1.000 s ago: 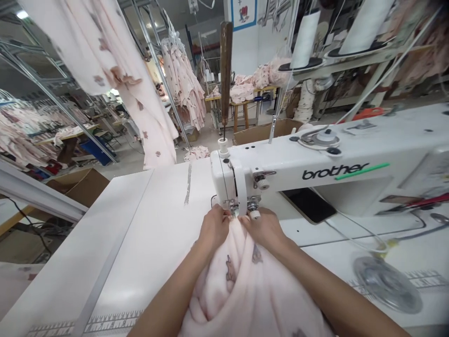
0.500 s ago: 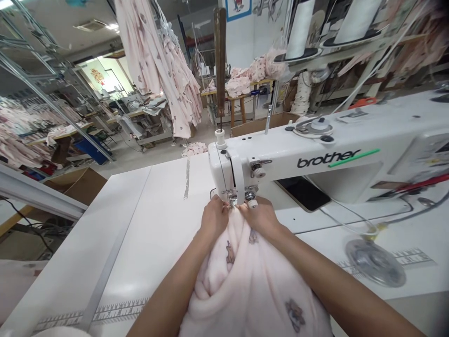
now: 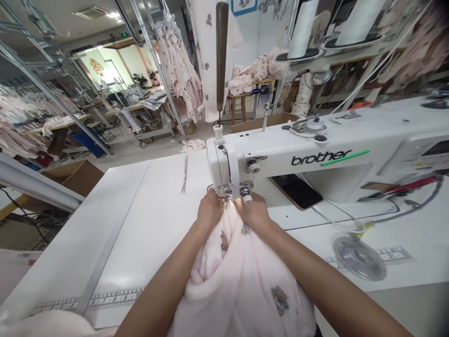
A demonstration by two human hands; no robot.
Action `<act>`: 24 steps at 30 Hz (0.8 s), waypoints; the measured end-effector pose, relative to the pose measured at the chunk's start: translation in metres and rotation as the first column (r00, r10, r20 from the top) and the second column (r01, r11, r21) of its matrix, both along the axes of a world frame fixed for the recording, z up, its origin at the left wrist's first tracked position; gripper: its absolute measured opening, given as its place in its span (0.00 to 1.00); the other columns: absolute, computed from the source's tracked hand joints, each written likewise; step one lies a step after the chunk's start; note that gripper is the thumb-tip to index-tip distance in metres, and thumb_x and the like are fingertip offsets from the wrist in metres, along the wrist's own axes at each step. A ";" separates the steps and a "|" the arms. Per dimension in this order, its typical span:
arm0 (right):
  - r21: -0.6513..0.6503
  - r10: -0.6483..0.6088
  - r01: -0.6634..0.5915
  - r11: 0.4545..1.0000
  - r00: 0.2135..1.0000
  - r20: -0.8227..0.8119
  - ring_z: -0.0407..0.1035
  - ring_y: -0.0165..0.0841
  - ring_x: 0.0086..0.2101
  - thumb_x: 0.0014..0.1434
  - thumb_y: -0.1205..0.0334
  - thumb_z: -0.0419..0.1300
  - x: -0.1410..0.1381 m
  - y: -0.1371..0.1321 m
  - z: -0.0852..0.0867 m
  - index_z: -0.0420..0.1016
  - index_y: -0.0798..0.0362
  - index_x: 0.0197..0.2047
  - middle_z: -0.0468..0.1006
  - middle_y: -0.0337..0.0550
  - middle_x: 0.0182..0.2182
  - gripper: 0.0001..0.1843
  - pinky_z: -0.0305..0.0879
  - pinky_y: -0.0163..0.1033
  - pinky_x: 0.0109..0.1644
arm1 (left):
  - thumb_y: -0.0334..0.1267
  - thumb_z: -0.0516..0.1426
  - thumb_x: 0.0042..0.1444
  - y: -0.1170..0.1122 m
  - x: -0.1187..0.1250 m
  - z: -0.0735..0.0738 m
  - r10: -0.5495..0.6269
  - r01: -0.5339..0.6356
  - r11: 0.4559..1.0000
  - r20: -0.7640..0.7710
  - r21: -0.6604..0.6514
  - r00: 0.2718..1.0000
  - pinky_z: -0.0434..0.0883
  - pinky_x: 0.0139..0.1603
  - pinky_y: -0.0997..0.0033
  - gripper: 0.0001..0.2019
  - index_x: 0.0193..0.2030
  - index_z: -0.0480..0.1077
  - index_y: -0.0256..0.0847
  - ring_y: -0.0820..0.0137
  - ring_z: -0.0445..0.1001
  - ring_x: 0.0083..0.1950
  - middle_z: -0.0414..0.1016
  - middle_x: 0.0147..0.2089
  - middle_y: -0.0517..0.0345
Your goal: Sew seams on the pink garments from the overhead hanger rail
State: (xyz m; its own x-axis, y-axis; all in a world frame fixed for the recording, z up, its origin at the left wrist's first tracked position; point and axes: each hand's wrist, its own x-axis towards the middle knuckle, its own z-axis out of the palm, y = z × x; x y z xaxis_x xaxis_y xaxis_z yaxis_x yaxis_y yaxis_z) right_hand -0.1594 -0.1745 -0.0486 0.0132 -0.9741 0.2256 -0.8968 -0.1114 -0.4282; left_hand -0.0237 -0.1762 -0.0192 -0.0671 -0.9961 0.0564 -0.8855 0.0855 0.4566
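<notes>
A pale pink plush fabric piece (image 3: 242,285) with small brown animal prints runs from my lap up to the needle area of a white sewing machine (image 3: 266,150). My left hand (image 3: 210,208) grips the fabric's edge just left of the presser foot (image 3: 228,194), fingers closed. On the other side, my right hand (image 3: 253,209) pinches the same fabric, its fingertips close to the foot and partly hidden behind the tension knob (image 3: 247,196). Between both hands the fabric is gathered into folds. The needle itself is too small to make out.
A smartphone (image 3: 298,191) lies under the machine arm, with a white cable beside it. A clear round disc (image 3: 359,257) rests on the table at right. A wooden-handled tool (image 3: 220,56) stands upright on the machine head. Thread cones (image 3: 303,28) and hanging pink garments (image 3: 177,65) are behind.
The view has shifted slightly, so machine and hands appear a little further left and up. A hanging pink garment beyond the machine has moved right. Both hands keep hold of the fabric.
</notes>
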 end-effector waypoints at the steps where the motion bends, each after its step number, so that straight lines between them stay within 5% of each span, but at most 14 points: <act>1: -0.006 -0.002 0.002 1.000 1.000 0.001 0.64 0.32 0.24 0.57 0.62 0.54 0.001 -0.001 -0.001 0.71 0.56 0.25 0.72 0.43 0.21 0.11 0.48 0.35 0.26 | 0.30 0.48 0.55 0.000 0.000 0.000 0.000 0.000 1.000 -0.001 -0.002 1.000 0.66 0.42 0.66 0.09 0.41 0.67 0.38 0.59 0.72 0.46 0.71 0.45 0.48; 8: -0.034 0.070 -0.067 0.997 0.995 0.075 0.67 0.37 0.28 0.58 0.63 0.52 -0.002 0.003 0.001 0.71 0.56 0.25 0.72 0.46 0.23 0.12 0.52 0.36 0.29 | 0.31 0.49 0.56 0.005 0.003 -0.001 -0.043 0.043 0.999 -0.040 -0.020 0.998 0.66 0.48 0.65 0.12 0.46 0.67 0.37 0.59 0.69 0.51 0.68 0.50 0.47; 14: -0.065 0.221 -0.211 0.975 0.933 0.284 0.68 0.36 0.37 0.62 0.53 0.44 -0.028 0.009 0.007 0.68 0.53 0.42 0.73 0.45 0.40 0.17 0.62 0.35 0.37 | 0.30 0.49 0.55 0.004 0.011 -0.001 -0.102 0.100 0.995 -0.088 -0.028 0.991 0.66 0.49 0.68 0.14 0.48 0.67 0.38 0.63 0.70 0.49 0.69 0.48 0.50; 24: -0.003 0.197 -0.219 0.976 0.873 0.446 0.68 0.38 0.36 0.61 0.51 0.42 -0.030 0.006 0.004 0.65 0.50 0.39 0.73 0.43 0.36 0.16 0.63 0.38 0.38 | 0.31 0.49 0.54 0.006 0.011 0.001 -0.082 0.083 0.997 -0.104 0.002 0.991 0.66 0.43 0.67 0.09 0.38 0.69 0.37 0.62 0.71 0.43 0.71 0.41 0.50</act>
